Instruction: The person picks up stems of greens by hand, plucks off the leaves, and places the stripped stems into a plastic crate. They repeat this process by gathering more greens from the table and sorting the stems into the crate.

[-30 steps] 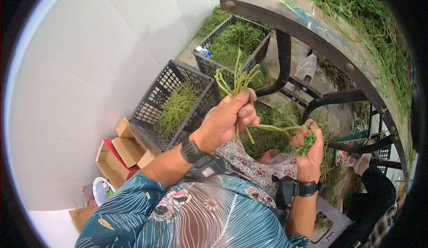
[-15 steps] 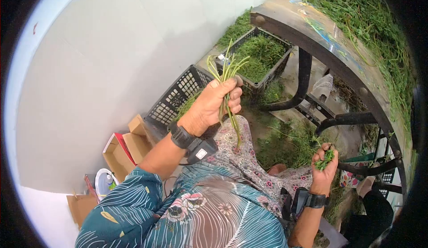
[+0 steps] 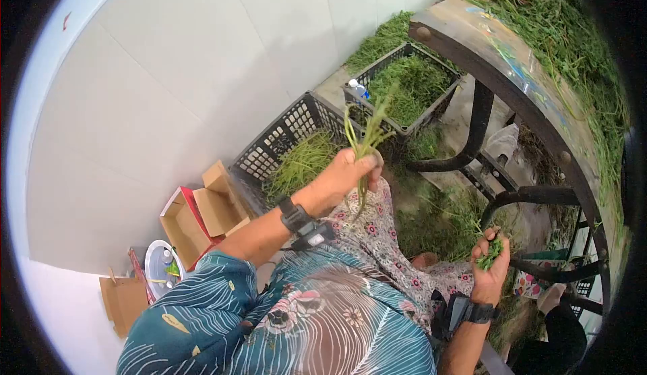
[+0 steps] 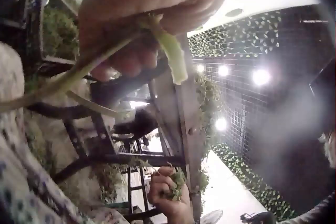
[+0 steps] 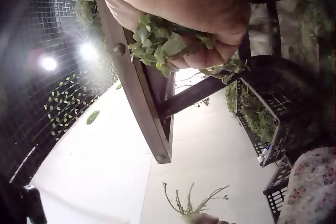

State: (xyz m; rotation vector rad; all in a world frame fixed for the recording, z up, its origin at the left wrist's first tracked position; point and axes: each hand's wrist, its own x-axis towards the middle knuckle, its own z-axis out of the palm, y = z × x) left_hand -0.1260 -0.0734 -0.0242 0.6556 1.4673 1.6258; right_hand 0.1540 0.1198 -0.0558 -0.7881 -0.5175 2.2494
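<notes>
In the head view the left hand (image 3: pixel 352 174) grips a small bundle of long green stems (image 3: pixel 367 139), their ends fanned out above the fist and hanging below it. Over at the right, the right hand (image 3: pixel 490 265) holds a clump of small green leaves (image 3: pixel 492 250) in curled fingers. The hands are well apart. In the left wrist view a thick pale stem (image 4: pixel 173 58) crosses under the left hand (image 4: pixel 152 3). The right wrist view shows leaves (image 5: pixel 163 45) poking out of the right fist (image 5: pixel 184 3).
A black crate (image 3: pixel 259 156) with stems stands by the wall, another crate (image 3: pixel 404 129) of leafy greens behind it. Greens lie heaped on the table (image 3: pixel 465 27) at upper right. Cardboard boxes (image 3: pixel 219 210) are at left, loose greens (image 3: pixel 438 226) on the floor.
The hands have moved apart; the stem that stretched between them a second ago no longer reaches the right hand. The head view has shifted, and both hands keep their greens.
</notes>
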